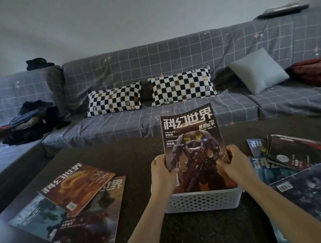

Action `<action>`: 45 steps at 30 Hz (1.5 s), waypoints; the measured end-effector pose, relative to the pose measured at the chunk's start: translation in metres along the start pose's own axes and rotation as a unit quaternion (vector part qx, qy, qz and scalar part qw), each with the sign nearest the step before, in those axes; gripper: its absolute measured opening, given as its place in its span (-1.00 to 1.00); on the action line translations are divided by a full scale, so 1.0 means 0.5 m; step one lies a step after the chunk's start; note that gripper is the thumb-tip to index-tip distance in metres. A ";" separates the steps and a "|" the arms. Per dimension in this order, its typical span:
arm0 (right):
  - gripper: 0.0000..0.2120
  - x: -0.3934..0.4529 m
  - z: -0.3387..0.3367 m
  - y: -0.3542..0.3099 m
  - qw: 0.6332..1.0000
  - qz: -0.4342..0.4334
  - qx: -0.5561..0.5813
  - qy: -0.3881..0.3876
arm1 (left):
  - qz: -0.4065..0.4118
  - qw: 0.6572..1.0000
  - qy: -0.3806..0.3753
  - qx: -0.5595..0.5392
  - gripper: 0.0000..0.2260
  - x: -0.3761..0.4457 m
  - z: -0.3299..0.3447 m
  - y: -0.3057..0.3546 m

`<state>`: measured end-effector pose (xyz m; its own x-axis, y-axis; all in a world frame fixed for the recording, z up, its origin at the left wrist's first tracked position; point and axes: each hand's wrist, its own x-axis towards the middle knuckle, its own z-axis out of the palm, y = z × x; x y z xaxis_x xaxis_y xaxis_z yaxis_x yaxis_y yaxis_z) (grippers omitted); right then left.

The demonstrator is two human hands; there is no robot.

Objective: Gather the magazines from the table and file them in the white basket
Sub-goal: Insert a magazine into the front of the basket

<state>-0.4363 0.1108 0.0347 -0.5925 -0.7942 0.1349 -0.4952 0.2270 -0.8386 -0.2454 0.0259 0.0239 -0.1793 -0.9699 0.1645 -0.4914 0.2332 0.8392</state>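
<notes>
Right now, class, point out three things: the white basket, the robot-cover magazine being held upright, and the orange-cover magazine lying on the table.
white basket (201, 200): head view, perforated front wall.
robot-cover magazine (192, 137): head view, middle of the cover.
orange-cover magazine (77, 186): head view, middle of the cover.

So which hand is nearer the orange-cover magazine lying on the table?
Left. The left hand grips the upright magazine's left edge, on the side facing the orange-cover magazine. The right hand grips the opposite edge, farther away.
</notes>
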 end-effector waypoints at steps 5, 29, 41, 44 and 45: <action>-0.52 -0.020 0.017 0.004 0.997 -0.029 -0.070 0.002 | -0.001 0.998 0.014 0.068 -0.54 -0.006 0.009 -0.008; -0.47 -0.033 0.017 -0.004 0.981 -0.030 -0.157 0.109 | 0.012 0.997 0.053 0.062 -0.63 -0.043 -0.009 0.019; -0.78 -0.115 0.171 -0.204 0.970 -0.216 0.059 -0.093 | -0.004 0.992 0.118 0.051 -0.69 -0.084 -0.221 -0.053; -0.79 -0.128 0.242 -0.245 0.960 -0.228 0.075 -0.145 | -0.026 0.990 0.131 0.051 -0.69 -0.088 -0.276 -0.094; -0.79 -0.132 0.267 -0.255 0.958 -0.229 0.077 -0.154 | -0.035 0.989 0.136 0.052 -0.69 -0.088 -0.292 -0.109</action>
<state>-0.2492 0.0592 0.0621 -0.1083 -0.9243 0.3659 -0.5449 -0.2526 -0.7995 -0.0866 0.0457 0.0466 0.0866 -0.9637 0.2525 -0.5824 0.1567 0.7976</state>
